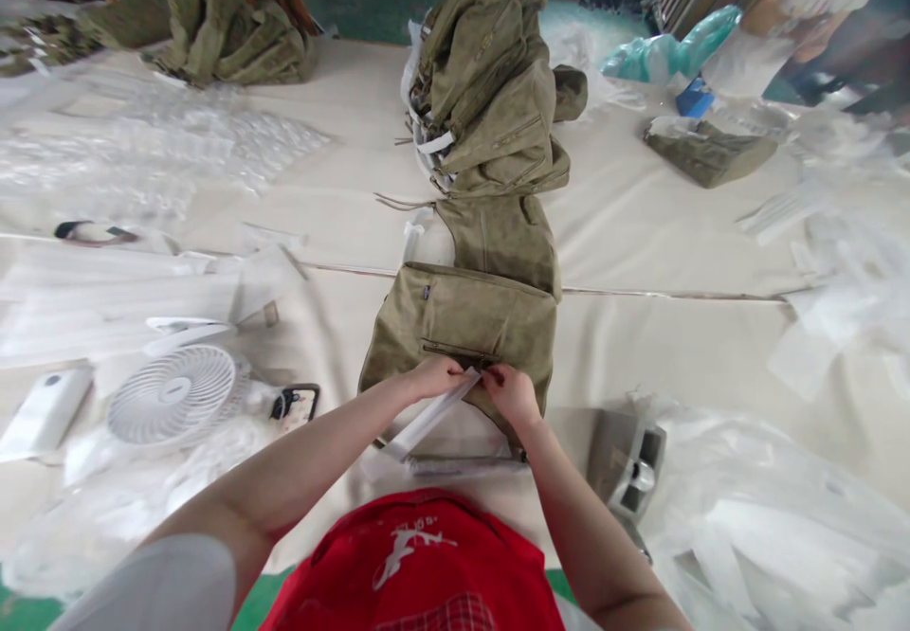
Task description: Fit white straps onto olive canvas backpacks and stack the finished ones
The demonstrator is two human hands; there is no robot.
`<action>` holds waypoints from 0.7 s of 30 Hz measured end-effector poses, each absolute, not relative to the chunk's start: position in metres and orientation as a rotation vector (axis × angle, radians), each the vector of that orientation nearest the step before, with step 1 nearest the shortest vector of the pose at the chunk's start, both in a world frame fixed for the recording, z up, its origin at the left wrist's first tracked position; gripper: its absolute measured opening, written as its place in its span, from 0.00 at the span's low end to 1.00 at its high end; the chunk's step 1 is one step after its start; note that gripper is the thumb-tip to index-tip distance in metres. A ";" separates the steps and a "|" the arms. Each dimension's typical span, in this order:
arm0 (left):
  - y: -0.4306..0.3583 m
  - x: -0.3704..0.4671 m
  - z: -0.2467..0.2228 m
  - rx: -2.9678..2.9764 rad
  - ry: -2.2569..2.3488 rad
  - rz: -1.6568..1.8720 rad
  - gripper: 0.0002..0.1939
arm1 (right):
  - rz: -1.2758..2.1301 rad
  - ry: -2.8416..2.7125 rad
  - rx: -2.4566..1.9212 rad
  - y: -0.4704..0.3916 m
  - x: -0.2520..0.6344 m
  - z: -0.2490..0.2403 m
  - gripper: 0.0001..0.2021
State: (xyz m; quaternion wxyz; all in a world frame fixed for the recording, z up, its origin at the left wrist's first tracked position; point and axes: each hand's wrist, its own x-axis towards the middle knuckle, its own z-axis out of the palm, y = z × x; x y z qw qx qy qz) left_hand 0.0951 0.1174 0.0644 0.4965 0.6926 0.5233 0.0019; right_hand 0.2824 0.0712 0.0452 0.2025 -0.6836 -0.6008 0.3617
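An olive-green bag (476,309) lies flat on the table in front of me, with a zipped pocket across its upper face. A white-wrapped strip (435,419), perhaps a covered strap, slants over its lower part. My left hand (437,377) is closed in a pinch at the strip's upper end, just under the zip. Close by on the right, my right hand (512,394) pinches at the same spot, its fingertips nearly meeting the left ones. What sits between the right fingertips is too small to make out.
More olive bags (490,81) are piled beyond. A white fan (174,394), a phone (297,404) and a white box (46,411) lie left. On the right are a grey tape dispenser (626,465) and clear plastic (774,517). Other people stand at the far corners.
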 end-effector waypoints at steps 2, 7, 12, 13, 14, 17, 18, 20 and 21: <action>0.118 0.095 0.064 1.680 1.270 0.038 0.23 | 1.033 -1.724 -1.912 0.070 0.281 0.048 0.12; 0.116 0.099 0.058 1.624 1.302 0.072 0.26 | 1.057 -1.706 -1.908 0.070 0.281 0.046 0.10; 0.118 0.106 0.055 1.552 1.338 0.069 0.30 | 0.985 -1.599 -1.899 0.069 0.283 0.040 0.09; 0.118 0.107 0.055 1.551 1.351 0.070 0.30 | 0.972 -1.582 -1.888 0.069 0.284 0.039 0.10; 0.119 0.108 0.056 1.554 1.366 0.071 0.30 | 0.965 -1.571 -1.878 0.069 0.285 0.039 0.10; 0.119 0.110 0.059 1.583 1.410 0.078 0.30 | 0.962 -1.568 -1.885 0.070 0.286 0.040 0.10; 0.119 0.110 0.059 1.599 1.419 0.079 0.30 | 0.968 -1.573 -1.905 0.070 0.286 0.041 0.09; 0.118 0.111 0.060 1.642 1.420 0.085 0.29 | 1.012 -1.587 -1.962 0.070 0.285 0.042 0.11; 0.117 0.112 0.059 1.667 1.412 0.089 0.28 | 1.061 -1.592 -1.986 0.070 0.284 0.043 0.13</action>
